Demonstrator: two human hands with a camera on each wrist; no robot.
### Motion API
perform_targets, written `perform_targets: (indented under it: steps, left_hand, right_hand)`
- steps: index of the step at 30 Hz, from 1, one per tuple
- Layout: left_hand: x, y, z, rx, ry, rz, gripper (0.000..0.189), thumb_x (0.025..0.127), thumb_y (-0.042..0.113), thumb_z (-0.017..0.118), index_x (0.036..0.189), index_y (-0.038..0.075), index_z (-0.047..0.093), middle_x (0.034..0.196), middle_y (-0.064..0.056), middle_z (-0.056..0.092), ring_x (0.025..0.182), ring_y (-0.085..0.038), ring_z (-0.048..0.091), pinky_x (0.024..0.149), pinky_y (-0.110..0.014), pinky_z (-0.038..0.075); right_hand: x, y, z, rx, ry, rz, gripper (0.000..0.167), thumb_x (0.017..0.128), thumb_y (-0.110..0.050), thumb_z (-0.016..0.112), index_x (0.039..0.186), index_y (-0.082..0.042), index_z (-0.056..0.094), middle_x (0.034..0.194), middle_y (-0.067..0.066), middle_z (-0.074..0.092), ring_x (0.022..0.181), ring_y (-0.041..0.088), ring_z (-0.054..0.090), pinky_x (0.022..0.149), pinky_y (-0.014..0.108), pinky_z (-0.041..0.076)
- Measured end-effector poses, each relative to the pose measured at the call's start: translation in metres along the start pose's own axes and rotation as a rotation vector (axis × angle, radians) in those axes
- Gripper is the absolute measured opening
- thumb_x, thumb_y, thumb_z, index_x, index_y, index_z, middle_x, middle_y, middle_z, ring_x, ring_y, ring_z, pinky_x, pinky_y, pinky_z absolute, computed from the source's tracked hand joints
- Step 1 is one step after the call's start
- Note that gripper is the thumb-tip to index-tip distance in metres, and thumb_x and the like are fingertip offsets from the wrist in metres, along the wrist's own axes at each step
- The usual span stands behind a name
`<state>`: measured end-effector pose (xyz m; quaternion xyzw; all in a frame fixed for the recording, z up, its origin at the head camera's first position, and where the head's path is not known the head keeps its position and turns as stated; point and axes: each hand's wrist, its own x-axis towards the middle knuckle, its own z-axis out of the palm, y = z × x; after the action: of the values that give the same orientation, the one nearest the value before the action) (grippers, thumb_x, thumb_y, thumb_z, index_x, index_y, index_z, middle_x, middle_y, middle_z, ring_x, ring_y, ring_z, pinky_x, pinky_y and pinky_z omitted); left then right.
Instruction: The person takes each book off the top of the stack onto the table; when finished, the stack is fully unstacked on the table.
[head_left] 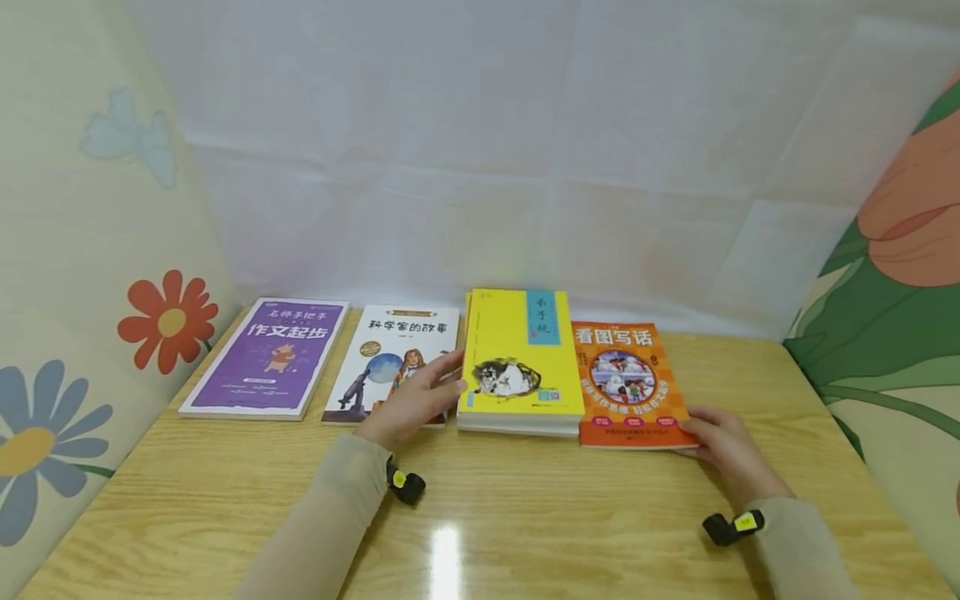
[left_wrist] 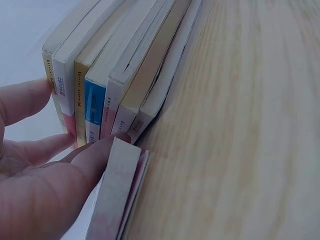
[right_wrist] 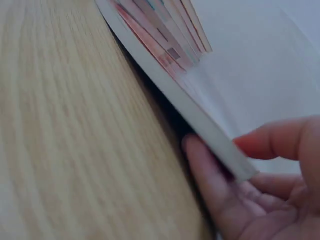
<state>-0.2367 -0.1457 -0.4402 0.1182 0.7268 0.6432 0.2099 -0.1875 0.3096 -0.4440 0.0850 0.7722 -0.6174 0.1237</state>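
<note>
Near the middle of the table in the head view stands a stack of several books (head_left: 517, 358), with a yellow book showing a black-and-white cat on top. My left hand (head_left: 416, 400) reaches over a white-covered book (head_left: 382, 342), and its fingers touch the stack's left side. In the left wrist view, fingers and thumb lie along the spines (left_wrist: 95, 105). On the right, my right hand (head_left: 723, 446) pinches the lower right corner of an orange book (head_left: 622, 375), fingers beneath it. In the right wrist view, this book's page edge (right_wrist: 200, 127) is slightly raised off the table.
A purple book (head_left: 266, 358) lies flat at the left of the wooden table (head_left: 525, 517). White cloth (head_left: 495, 150) hangs behind the books. Side panels painted with flowers (head_left: 172, 321) border the table on both sides.
</note>
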Motion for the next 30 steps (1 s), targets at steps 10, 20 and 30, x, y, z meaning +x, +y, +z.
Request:
perform_targets:
  steps: [10, 20, 30]
  left_hand:
    - [-0.003, 0.0, 0.001, 0.012, 0.014, -0.001, 0.067, 0.106, 0.03, 0.054, 0.163, 0.025, 0.019, 0.167, -0.004, 0.022, 0.151, -0.028, 0.026, 0.118, -0.05, 0.033]
    - [-0.002, -0.001, 0.0, 0.011, 0.021, 0.006, 0.067, 0.106, 0.028, 0.055, 0.163, 0.024, 0.021, 0.166, -0.004, 0.024, 0.151, -0.028, 0.027, 0.118, -0.049, 0.033]
    - [-0.002, -0.002, 0.001, -0.021, -0.011, 0.027, 0.067, 0.107, 0.028, 0.053, 0.164, 0.02, 0.017, 0.168, -0.007, 0.02, 0.152, -0.027, 0.023, 0.119, -0.047, 0.032]
  right_hand:
    - [-0.002, -0.029, 0.006, -0.577, 0.115, -0.095, 0.047, 0.106, -0.019, 0.047, 0.14, 0.014, 0.048, 0.138, 0.037, 0.051, 0.118, 0.047, 0.056, 0.093, 0.052, 0.054]
    - [-0.001, -0.057, 0.051, -0.369, 0.111, -0.314, 0.04, 0.106, -0.017, 0.053, 0.137, 0.008, 0.055, 0.131, 0.03, 0.059, 0.112, 0.042, 0.064, 0.085, 0.04, 0.059]
    - [0.021, -0.065, 0.107, -0.2, -0.035, -0.236, 0.055, 0.106, -0.032, 0.056, 0.143, 0.009, 0.05, 0.134, 0.029, 0.057, 0.108, 0.034, 0.068, 0.087, 0.037, 0.06]
